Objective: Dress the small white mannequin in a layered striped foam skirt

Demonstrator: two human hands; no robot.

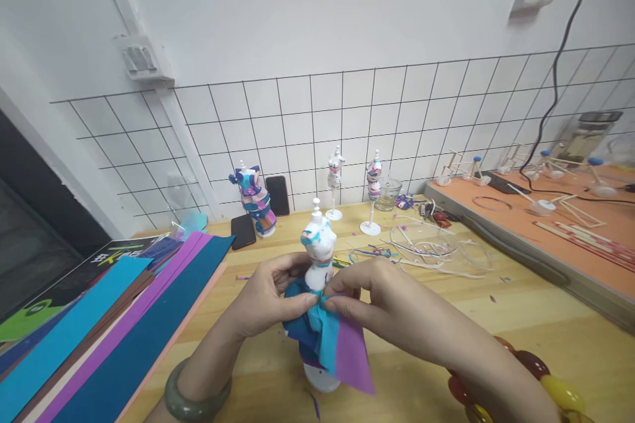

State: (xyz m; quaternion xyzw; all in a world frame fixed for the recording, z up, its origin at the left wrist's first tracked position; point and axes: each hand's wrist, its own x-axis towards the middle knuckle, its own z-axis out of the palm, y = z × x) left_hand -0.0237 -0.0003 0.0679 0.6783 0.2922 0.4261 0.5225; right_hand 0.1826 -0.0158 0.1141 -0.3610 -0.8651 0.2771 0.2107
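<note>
A small white mannequin (319, 244) stands on the wooden table (520, 344) right in front of me, with blue marks on its bust. Blue and purple paper pieces (335, 340) hang round its waist like a skirt. My left hand (268, 294) pinches the paper at the waist from the left. My right hand (370, 294) pinches the same spot from the right. Their fingertips nearly meet at the mannequin's waist.
Long coloured paper sheets (114, 330) lie at the left. Three more small mannequins (255, 198) (335, 178) (373, 185) stand at the back by the tiled wall, with two phones (278, 195) and a glass jar (388, 193). Thin strips (436, 248) lie at the right, beside an orange board (570, 231) with stick models.
</note>
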